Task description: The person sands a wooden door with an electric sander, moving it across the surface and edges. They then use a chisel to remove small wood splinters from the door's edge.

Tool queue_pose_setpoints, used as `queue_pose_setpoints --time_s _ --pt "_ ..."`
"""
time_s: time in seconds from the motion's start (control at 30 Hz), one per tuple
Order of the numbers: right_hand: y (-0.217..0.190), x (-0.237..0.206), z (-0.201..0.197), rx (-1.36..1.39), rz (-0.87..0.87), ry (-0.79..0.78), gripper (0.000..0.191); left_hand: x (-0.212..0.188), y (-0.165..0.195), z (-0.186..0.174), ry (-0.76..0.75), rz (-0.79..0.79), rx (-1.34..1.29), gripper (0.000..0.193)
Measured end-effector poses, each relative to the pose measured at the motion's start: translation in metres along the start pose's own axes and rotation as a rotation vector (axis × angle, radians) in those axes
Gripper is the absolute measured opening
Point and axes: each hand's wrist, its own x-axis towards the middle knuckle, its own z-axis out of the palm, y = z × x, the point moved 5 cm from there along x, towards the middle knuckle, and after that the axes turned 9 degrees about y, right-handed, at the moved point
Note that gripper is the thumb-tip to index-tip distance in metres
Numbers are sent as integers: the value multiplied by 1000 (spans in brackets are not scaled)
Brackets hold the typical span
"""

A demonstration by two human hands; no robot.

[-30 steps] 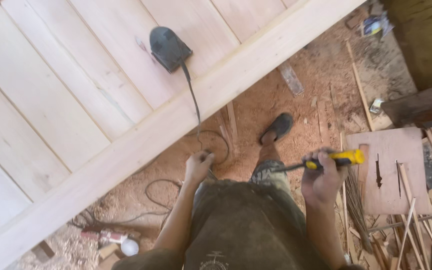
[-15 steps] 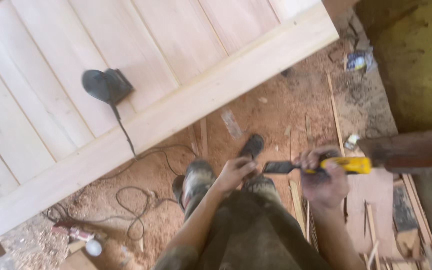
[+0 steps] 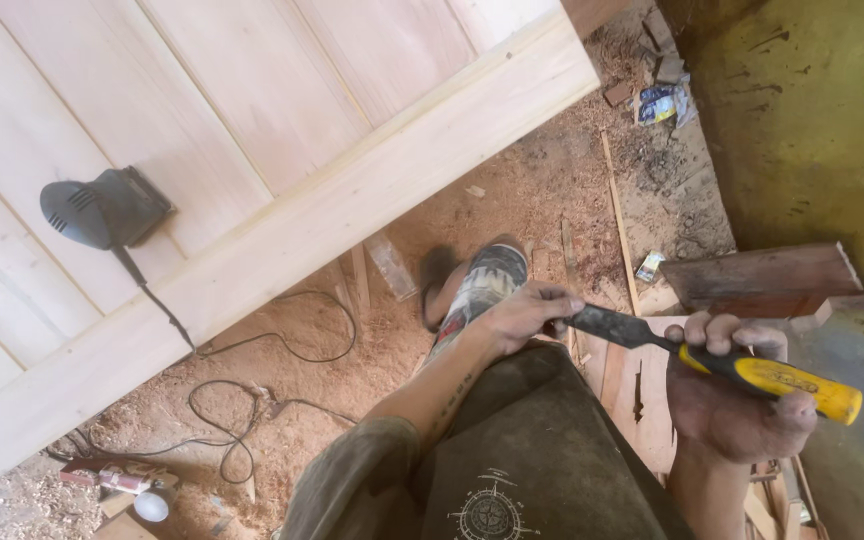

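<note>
- right hand (image 3: 732, 395) fist-wrapped round yellow plastic handle of dark steel-bladed chisel (image 3: 712, 358), held level over lap
- left hand (image 3: 527, 315) fingertips pinch blade tip
- black electric sander (image 3: 102, 208) on pale wooden panel door (image 3: 282, 130), well apart

A yellow-handled chisel (image 3: 712, 360) with dark blade; a black sander (image 3: 102, 208) on pale wood panel (image 3: 282, 130); reddish sawdust floor (image 3: 512, 200).

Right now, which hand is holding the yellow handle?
The right hand grips the chisel's yellow handle; the left hand only pinches the dark blade.
</note>
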Motion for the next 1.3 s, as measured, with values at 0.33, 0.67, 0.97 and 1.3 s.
queue_pose_setpoints --time_s 0.33,0.67,0.97,1.3 --pt "-7 173 35 -285 196 -118 66 77 126 -26 150 206 -351 12" --pt "-30 390 58 -1529 344 -410 58 182 256 -30 257 360 -408 14" --pt "74 500 140 -1999 626 -1147 62 186 307 -67 761 552 -636 15" --pt "204 618 262 -1766 326 -2333 52 231 316 -10 1041 948 -1396 22"
